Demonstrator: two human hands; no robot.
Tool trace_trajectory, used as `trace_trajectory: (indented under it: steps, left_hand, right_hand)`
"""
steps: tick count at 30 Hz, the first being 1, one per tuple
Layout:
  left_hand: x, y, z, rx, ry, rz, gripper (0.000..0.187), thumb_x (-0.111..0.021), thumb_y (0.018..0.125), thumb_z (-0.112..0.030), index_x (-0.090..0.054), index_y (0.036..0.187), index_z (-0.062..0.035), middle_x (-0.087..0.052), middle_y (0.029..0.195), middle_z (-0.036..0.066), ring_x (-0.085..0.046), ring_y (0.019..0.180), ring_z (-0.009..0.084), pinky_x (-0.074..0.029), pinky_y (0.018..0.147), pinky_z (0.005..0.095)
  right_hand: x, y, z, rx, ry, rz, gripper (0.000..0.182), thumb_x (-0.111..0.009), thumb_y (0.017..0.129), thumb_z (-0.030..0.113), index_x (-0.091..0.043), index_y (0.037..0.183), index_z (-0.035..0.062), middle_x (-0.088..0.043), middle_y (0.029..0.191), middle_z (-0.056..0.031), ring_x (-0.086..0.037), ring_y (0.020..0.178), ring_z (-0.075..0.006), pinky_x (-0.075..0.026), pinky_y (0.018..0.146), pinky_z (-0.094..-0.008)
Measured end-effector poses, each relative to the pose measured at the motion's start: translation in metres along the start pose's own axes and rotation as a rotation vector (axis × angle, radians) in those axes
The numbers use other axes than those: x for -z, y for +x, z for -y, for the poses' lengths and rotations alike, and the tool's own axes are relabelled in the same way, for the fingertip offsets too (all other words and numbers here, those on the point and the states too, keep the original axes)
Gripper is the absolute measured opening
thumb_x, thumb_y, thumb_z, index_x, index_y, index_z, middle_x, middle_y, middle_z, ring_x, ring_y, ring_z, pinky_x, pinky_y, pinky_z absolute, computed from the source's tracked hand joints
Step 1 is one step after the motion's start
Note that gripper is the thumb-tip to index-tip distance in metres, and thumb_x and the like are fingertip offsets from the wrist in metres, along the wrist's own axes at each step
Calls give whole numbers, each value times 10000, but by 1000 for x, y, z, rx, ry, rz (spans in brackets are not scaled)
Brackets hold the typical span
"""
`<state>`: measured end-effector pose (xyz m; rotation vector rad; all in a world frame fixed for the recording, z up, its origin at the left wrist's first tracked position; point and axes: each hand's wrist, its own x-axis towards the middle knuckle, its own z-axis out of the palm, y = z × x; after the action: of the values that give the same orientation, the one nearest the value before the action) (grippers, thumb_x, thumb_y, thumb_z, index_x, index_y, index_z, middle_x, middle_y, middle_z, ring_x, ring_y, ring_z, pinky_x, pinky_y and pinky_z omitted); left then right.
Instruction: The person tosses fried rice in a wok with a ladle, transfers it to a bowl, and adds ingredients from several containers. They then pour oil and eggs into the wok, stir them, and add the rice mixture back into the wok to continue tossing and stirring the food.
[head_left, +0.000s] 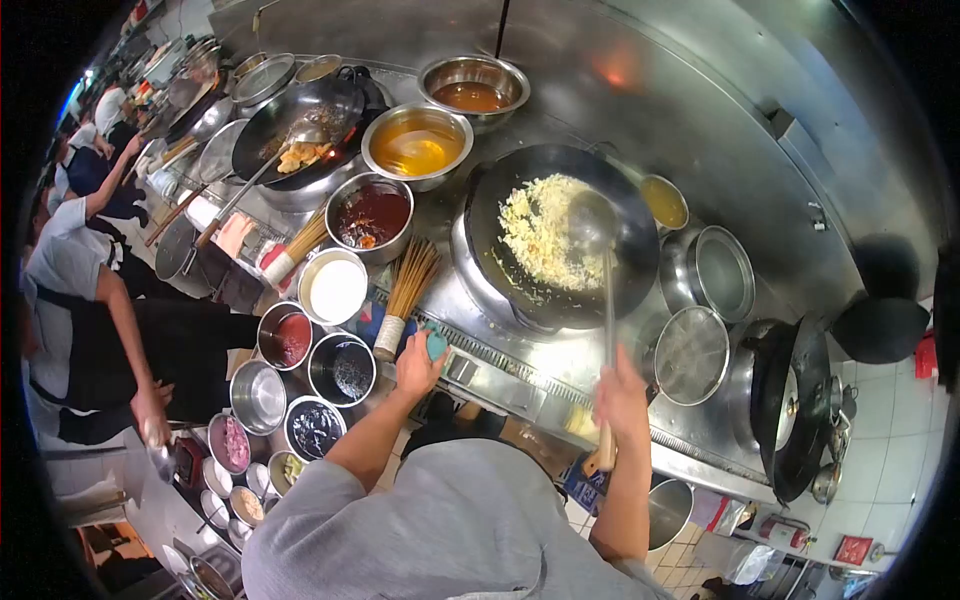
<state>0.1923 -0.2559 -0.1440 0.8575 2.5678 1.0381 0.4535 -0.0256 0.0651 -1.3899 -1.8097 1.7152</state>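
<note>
My right hand (622, 395) is wrapped round the handle of a ladle (592, 222), whose round metal bowl lies over the food in the wok. That food is a pale yellow and white fried rice or similar fine mix (540, 230). The wide black wok (628, 275) sits on the stove. Near the stove's front edge, my left hand (417, 367) is closed on a bunched teal cloth (437, 343). Just beyond it stands a bamboo wok brush (412, 280), bristles up.
Metal bowls of amber liquid (425, 145) and dark red sauce (370, 215) stand left of the wok. Pots of seasoning (335, 290) line the left side. A mesh strainer (692, 355) lies to the right. Another wok (290, 120) and a co-worker (75, 290) are at left.
</note>
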Motion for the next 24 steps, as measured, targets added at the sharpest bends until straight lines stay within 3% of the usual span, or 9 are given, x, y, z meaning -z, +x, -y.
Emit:
trace_trajectory:
  steps: [1,2,5,9,14,17,20,23,24]
  left_hand:
    - [-1,-4,2,1,-13,-1,543,-743,890,-348,-527,1291,-51,-608,1149,255,-625,1030,467,-510,890,523]
    - [-2,-7,3,11,-14,-5,544,-744,888,-346,-527,1292,-52,-609,1151,255,-625,1032,466,-509,893,523]
    - [-3,-3,3,8,-17,-12,549,-747,883,-340,-526,1295,-52,-610,1154,255,-626,1035,464,-507,899,523]
    - [0,-2,3,29,-28,13,554,-751,876,-336,-526,1293,-50,-614,1153,255,-622,1045,470,-503,902,525]
    - [7,-4,-21,137,-178,-79,547,-740,894,-365,-539,1291,-47,-633,1175,260,-632,1072,450,-504,925,494]
    - [12,-6,-89,179,-526,-45,578,-689,941,-449,-544,1310,-29,-657,1184,230,-652,1095,370,-498,954,456]
    - [-24,10,-134,377,-809,215,709,-556,983,-611,-488,1376,-25,-624,1232,169,-632,1084,290,-513,948,446]
    - [-30,30,-193,820,-1057,510,669,-458,990,-678,-502,1363,-124,-630,1162,88,-654,1005,262,-557,858,523]
    - [-30,33,-199,839,-1087,515,635,-486,987,-658,-500,1350,-138,-625,1148,79,-651,988,254,-559,813,530]
  right_hand:
    - [-3,-22,19,-191,301,76,613,-484,1045,163,-283,1623,197,-467,645,21,-421,444,-98,-384,380,-275]
    - [-5,-17,14,-254,340,36,611,-486,1047,170,-283,1623,193,-451,625,27,-404,434,-102,-368,378,-271]
    - [-11,45,-21,-305,540,88,609,-527,1047,162,-316,1617,201,-468,647,-7,-405,451,-110,-363,388,-296]
    - [-14,36,28,-39,-241,-57,635,-532,1042,169,-287,1627,202,-494,662,-10,-434,459,-119,-398,393,-313]
    - [-8,58,16,-220,140,-55,646,-506,1054,198,-234,1641,195,-436,644,10,-410,456,-115,-402,399,-319]
    - [-13,75,23,-119,16,-42,638,-515,1055,200,-251,1636,198,-459,650,5,-410,465,-113,-406,403,-324]
    - [-5,66,6,228,-582,-136,644,-527,1055,197,-249,1636,199,-478,658,0,-398,463,-114,-401,403,-326]
    - [-7,61,18,-168,328,112,646,-538,1048,192,-263,1632,192,-493,671,-10,-412,458,-123,-401,404,-328]
    - [-13,76,15,-196,393,132,636,-544,1043,194,-288,1626,196,-491,675,-18,-418,445,-128,-397,395,-325]
